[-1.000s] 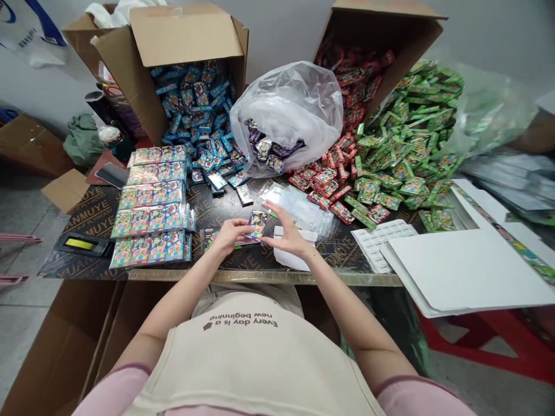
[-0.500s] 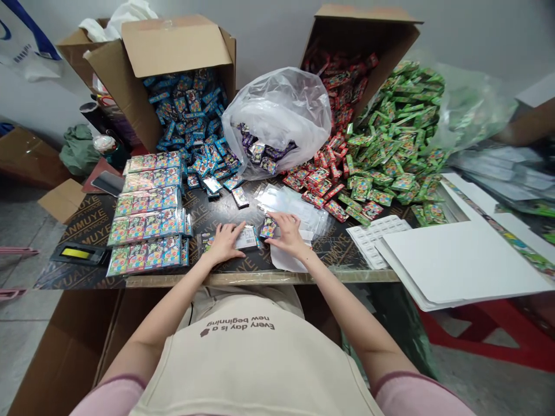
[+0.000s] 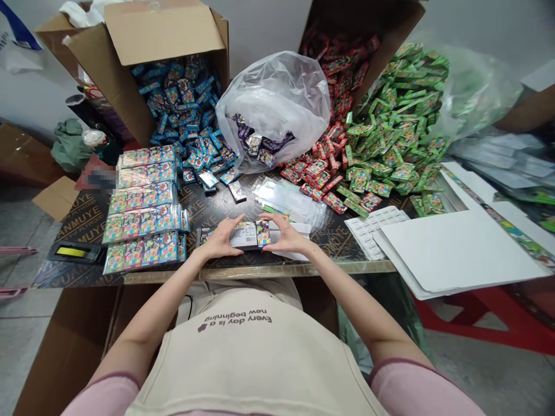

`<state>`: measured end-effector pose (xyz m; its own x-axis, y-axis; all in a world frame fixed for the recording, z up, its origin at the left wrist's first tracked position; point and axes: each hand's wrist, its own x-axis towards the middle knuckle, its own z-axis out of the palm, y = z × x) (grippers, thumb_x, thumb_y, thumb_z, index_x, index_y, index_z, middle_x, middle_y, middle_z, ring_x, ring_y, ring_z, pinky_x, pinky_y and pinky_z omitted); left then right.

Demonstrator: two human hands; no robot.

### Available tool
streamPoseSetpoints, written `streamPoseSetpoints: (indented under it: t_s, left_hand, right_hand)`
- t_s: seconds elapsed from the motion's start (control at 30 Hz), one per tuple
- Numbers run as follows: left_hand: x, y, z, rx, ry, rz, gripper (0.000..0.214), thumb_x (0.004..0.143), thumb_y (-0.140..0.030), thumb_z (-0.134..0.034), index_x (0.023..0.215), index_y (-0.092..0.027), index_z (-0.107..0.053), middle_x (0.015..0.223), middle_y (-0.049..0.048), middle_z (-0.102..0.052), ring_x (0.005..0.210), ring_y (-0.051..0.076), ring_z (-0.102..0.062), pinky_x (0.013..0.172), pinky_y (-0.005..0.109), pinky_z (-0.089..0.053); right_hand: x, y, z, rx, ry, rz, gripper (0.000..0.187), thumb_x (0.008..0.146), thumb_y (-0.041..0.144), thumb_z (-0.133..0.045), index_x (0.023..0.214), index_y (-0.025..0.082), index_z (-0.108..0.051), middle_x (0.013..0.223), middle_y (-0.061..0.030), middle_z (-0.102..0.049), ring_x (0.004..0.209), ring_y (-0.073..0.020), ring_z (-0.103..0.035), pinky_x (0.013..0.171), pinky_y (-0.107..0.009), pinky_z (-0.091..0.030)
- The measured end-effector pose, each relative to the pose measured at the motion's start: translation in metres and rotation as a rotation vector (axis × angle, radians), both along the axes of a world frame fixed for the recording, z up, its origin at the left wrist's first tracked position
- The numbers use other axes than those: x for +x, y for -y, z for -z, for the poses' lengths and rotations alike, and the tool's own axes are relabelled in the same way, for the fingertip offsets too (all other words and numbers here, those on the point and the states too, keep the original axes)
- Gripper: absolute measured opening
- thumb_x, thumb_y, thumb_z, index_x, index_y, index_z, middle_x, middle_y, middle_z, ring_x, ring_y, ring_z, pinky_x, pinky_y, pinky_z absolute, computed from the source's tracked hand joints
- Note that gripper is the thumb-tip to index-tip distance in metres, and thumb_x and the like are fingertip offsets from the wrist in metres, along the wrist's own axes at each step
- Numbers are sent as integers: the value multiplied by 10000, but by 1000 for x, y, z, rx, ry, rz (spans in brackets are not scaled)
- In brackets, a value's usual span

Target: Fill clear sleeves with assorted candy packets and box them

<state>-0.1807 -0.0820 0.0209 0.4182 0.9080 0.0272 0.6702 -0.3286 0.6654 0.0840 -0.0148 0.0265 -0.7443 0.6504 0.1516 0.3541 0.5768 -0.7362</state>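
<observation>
The purple box (image 3: 262,234) lies on the dark table (image 3: 342,248), close to its near edge, between the person's hands. Toward the back stands a big carton (image 3: 167,34), open, with blue boxes (image 3: 184,101) spilling out; at the right lie stacked white boards (image 3: 459,248). A clear plastic bag (image 3: 273,72) (more purple boxes show in its mouth) rests mid-table, and rows of wrapped packs (image 3: 141,211) overlap at the left. The left hand (image 3: 221,238) grips the far and near edges of a pale barcoded pack (image 3: 243,236); the right hand (image 3: 284,236) has fingers and thumb clamped on the purple box, right beside that pack.
</observation>
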Motion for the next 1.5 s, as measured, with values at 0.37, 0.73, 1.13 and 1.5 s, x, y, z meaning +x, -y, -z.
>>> streamPoseSetpoints:
  t_s: [0.37, 0.73, 1.13, 1.5]
  left_hand:
    - [6, -7, 11, 120, 9, -224, 1161, 619, -354, -803, 1530, -214, -96, 1331, 142, -511, 1198, 331, -504, 1031, 477, -383]
    - [12, -8, 34, 95, -156, -139, 1042, 676, -345, -751, 1519, -228, -150, 1312, 141, -499, 1188, 326, -471, 1035, 503, -342]
    - [41, -14, -1, -92, 342, -348, 741, 689, -574, -719, 1306, -197, -554, 1314, 143, -557, 1269, 326, -467, 1130, 542, -259]
    - [78, -24, -44, -730, 1225, -595, 495, 423, -322, -915, 819, -120, -697, 747, 33, -706, 618, 141, -621, 682, 304, -524]
  right_hand:
    - [-20, 26, 7, 73, -23, 291, 654, 950, 430, -440, 1523, 277, -164, 1332, -105, -597, 1295, -268, -503, 1153, -554, -146]
    - [51, -158, 9, 267, 285, 1002, 892, 714, 555, -679, 1461, 204, -339, 1567, -211, -206, 1433, -421, -154, 1040, -675, -178]
    - [21, -82, -24, 112, -272, 545, 919, 671, 631, -706, 1426, 236, -362, 1411, -125, -481, 1244, -297, -502, 1068, -474, -376]
    - [-20, 19, -14, 73, -308, 212, 992, 685, 511, -764, 1485, 290, -222, 1481, -102, -383, 1389, -309, -343, 1154, -512, -280]
